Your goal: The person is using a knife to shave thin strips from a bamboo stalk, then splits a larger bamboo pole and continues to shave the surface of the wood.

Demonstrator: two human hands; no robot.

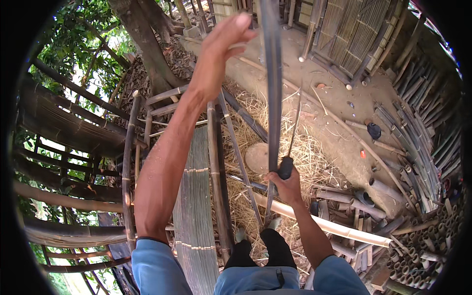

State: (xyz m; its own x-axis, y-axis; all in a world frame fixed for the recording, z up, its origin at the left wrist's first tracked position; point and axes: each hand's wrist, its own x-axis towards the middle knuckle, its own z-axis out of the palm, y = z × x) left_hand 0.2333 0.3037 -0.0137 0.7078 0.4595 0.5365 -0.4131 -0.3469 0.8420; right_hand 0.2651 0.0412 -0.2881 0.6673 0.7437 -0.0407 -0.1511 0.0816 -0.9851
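Note:
A long dark bamboo pole [274, 93] stands almost upright before me, running from the top of the head view down to my feet. My right hand [289, 186] is closed round the black handle of a long-bladed knife [296, 120], whose thin blade points up and away. The thumb of that hand rests against the pole's edge. Raised high on the left, my left hand [223, 42] has its fingers apart and holds nothing. It is beside the pole's upper part, with a gap between them.
Straw-like shavings [314, 152] cover the ground around a round wooden block [258, 157]. A pale split bamboo length [329, 223] lies right of my legs. On the left stands a slatted bamboo bench [196, 162]. Cut bamboo tubes [427, 246] are heaped at right; a tree trunk [152, 49] rises behind.

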